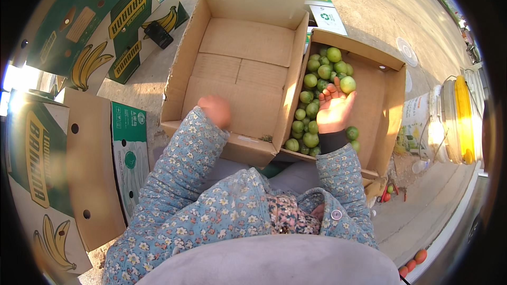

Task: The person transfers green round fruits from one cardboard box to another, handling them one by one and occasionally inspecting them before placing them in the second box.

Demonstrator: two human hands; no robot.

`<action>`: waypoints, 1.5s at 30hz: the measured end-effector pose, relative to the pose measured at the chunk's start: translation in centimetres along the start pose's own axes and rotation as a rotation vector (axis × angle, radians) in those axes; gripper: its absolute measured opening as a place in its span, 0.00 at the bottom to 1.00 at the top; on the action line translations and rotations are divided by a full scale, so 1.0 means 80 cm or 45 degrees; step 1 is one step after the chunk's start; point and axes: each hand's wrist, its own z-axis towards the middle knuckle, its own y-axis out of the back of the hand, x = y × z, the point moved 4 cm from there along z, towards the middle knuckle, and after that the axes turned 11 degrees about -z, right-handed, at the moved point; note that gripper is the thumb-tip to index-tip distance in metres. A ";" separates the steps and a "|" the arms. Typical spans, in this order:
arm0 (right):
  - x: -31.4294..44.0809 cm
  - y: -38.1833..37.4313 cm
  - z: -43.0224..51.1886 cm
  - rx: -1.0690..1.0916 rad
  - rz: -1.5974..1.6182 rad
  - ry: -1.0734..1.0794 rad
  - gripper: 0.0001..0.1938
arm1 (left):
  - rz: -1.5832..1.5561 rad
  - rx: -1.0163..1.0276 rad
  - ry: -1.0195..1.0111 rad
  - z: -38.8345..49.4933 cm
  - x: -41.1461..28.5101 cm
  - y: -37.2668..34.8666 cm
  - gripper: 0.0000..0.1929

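My left hand (216, 111) is a blur above the bare floor of a cardboard box (237, 67); its fingers are hidden. My right hand (336, 109), palm up, is over a second, shallower cardboard box (372, 99) at the right. A pale green tomato (347, 84) rests at its fingertips, between the thumb and the fingers. More green tomatoes (311, 140) are heaped along the left side of that box. Two others (352, 133) lie right of my wrist.
Banana cartons (130, 19) stand at the left, with a black phone (158, 35) by them. At the right are a white bucket (420, 118) and a clear plastic cup (420, 166). Red tomatoes (411, 264) lie at the lower right. A round white lid (407, 51) is on the ground.
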 end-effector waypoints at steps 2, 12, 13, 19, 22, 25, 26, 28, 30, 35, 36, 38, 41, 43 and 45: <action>-0.007 -0.001 0.002 0.079 0.002 -0.079 0.30 | 0.068 0.024 -0.070 0.001 -0.003 -0.003 0.19; 0.021 -0.079 -0.070 0.825 -1.115 0.943 0.18 | -1.187 -0.029 -0.424 0.002 -0.019 0.035 0.20; 0.022 -0.087 -0.084 0.927 -1.375 1.251 0.20 | -1.475 0.010 -0.506 0.001 -0.025 0.041 0.19; 0.022 -0.097 -0.101 1.016 -1.720 1.568 0.28 | -2.019 0.167 -0.938 -0.019 -0.054 0.059 0.20; 0.020 -0.094 -0.098 0.950 -1.593 1.527 0.26 | -2.016 0.120 -0.997 -0.018 -0.055 0.059 0.19; 0.020 -0.080 -0.084 0.706 -1.303 1.258 0.22 | -1.677 -0.107 -0.840 -0.005 -0.043 0.049 0.23; 0.020 -0.073 -0.075 0.611 -1.135 1.109 0.18 | -1.341 -0.246 -0.655 0.001 -0.032 0.043 0.25; 0.020 -0.054 -0.054 0.477 -0.510 0.726 0.15 | -0.626 -0.518 -0.358 0.000 -0.009 0.030 0.29; 0.023 -0.033 -0.031 0.231 -0.268 0.531 0.20 | -0.429 -0.280 -0.295 0.006 0.008 0.014 0.31; 0.006 -0.010 -0.006 0.028 -0.030 0.079 0.25 | -0.346 0.224 -0.287 0.017 0.000 -0.002 0.32; 0.006 -0.011 -0.005 0.065 -0.068 0.131 0.23 | -0.306 0.228 -0.275 0.017 -0.005 -0.002 0.32; 0.005 -0.014 -0.006 0.108 -0.155 0.182 0.20 | -0.295 0.297 -0.244 0.016 -0.011 -0.003 0.31; 0.004 -0.017 -0.008 0.108 -0.266 0.175 0.17 | -0.310 0.334 -0.238 0.016 -0.013 -0.004 0.27; 0.003 -0.017 -0.010 0.066 -0.299 0.130 0.15 | -0.220 0.191 -0.281 0.013 -0.009 -0.003 0.24; 0.002 -0.018 -0.013 0.088 -0.318 0.115 0.15 | -0.212 0.122 -0.152 0.013 0.000 -0.002 0.21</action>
